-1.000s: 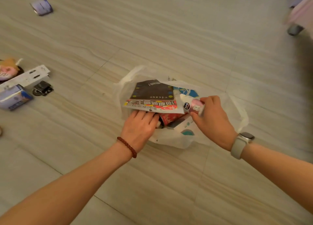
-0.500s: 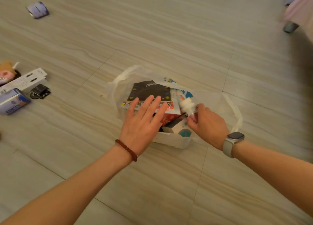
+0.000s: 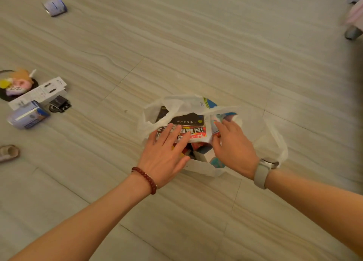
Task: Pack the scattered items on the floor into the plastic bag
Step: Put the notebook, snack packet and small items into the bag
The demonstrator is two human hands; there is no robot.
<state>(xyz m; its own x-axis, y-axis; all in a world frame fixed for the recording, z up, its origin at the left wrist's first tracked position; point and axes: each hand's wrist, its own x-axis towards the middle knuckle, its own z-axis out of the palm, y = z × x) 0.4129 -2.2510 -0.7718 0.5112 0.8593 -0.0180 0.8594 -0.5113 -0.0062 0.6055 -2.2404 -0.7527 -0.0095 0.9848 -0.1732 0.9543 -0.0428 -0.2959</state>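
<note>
A white plastic bag (image 3: 272, 141) lies open on the floor at the centre. Inside it, a flat black and red packet (image 3: 189, 121) lies on top of other boxes and packets. My left hand (image 3: 165, 154) lies flat on that packet's red band, fingers straight and spread. My right hand (image 3: 233, 144) reaches into the bag's right side. Its straight fingers touch a white and pink bottle (image 3: 213, 125), mostly hidden under bag film.
Loose items on the floor at left: a blue-white roll (image 3: 56, 6), a plush toy (image 3: 16, 82), a long white box (image 3: 39, 92), a small black gadget (image 3: 60, 104), a blue-white box (image 3: 27, 115), a brownish object (image 3: 8, 152). A furniture leg (image 3: 352, 32) stands far right.
My left hand came out from under the packet and now lies flat on top of it. My right hand pushed the bottle into the bag and opened. The bag's far film has folded over the contents.
</note>
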